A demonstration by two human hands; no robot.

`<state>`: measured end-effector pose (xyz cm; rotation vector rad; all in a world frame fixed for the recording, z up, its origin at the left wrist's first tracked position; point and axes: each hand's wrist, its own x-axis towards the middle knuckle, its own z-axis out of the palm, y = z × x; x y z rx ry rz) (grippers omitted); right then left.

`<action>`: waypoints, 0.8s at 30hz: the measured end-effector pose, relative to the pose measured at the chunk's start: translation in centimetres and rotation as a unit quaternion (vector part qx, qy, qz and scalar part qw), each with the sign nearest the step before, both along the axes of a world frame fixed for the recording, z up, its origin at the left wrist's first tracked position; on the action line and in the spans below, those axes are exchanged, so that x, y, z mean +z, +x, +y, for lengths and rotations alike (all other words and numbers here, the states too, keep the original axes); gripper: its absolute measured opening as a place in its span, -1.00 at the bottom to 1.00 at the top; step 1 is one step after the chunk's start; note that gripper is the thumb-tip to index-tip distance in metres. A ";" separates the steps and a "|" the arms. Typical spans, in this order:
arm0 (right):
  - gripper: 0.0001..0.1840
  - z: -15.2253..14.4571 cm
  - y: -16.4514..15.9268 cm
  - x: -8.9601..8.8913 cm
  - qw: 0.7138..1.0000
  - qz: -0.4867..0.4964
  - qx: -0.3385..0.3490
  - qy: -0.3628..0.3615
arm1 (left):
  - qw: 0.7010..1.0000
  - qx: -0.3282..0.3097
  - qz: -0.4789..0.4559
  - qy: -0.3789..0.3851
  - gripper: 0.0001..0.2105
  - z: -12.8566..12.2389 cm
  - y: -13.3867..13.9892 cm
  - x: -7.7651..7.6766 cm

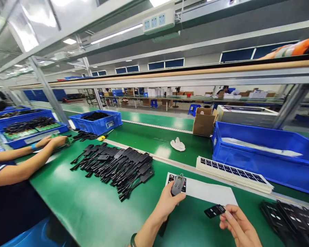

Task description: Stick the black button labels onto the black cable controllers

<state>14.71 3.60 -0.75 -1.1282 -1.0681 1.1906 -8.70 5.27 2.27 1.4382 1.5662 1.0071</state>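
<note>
My left hand [164, 204] is closed around a small grey-black electronic device [178, 186], held upright above the bench. Between the thumb and fingers of my right hand [239, 224] is a black label sticker [214, 211] with pale printed marks, apart from the device. Under and behind both hands lies a white label sheet [211, 192], a few black labels showing at its left end. A stack of label sheets [230, 175] sits just beyond. To the left spreads a pile of black devices with short cables [118, 164]; more black devices with labels [293, 219] lie at the right edge.
A blue bin [260, 164] and a cardboard box [204, 122] stand at the back right. A crumpled white glove [178, 144] lies on the green surface. At left, a co-worker's hands [54, 141] handle a green board beside blue bins [100, 125]. A metal shelf [170, 79] crosses above.
</note>
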 end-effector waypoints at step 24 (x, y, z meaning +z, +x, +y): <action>-0.67 -1.2 -1.6 3.4 0.994 -0.086 0.069 -0.012 | 0.849 -0.232 -0.404 -0.249 -0.48 -4.2 5.6 -0.8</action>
